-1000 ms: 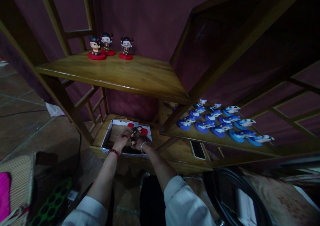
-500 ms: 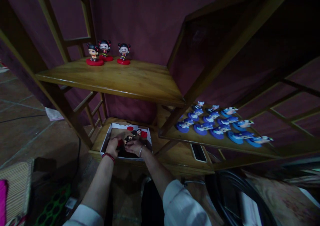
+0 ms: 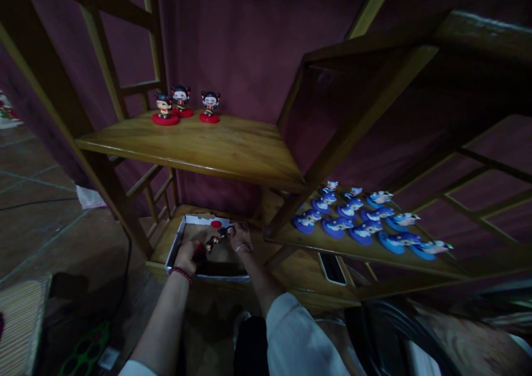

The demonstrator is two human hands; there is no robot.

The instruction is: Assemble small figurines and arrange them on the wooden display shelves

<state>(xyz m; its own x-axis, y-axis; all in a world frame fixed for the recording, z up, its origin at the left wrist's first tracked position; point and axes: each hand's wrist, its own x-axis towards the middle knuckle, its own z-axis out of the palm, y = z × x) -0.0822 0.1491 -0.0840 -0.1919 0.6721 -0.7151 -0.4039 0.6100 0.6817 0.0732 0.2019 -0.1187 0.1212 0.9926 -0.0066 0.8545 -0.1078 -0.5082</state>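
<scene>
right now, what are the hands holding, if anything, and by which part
The left hand appears to hold a red piece, gripped part hidden. Whether the right hand holds the dark-haired figurine beside it cannot be told.

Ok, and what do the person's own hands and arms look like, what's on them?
The left hand and right hand wear no gloves. A dark red bracelet, seemingly beaded, circles the left wrist; a thin pale bracelet circles the right. The left sleeve and right sleeve are pale, ending well above the wrists.
</scene>
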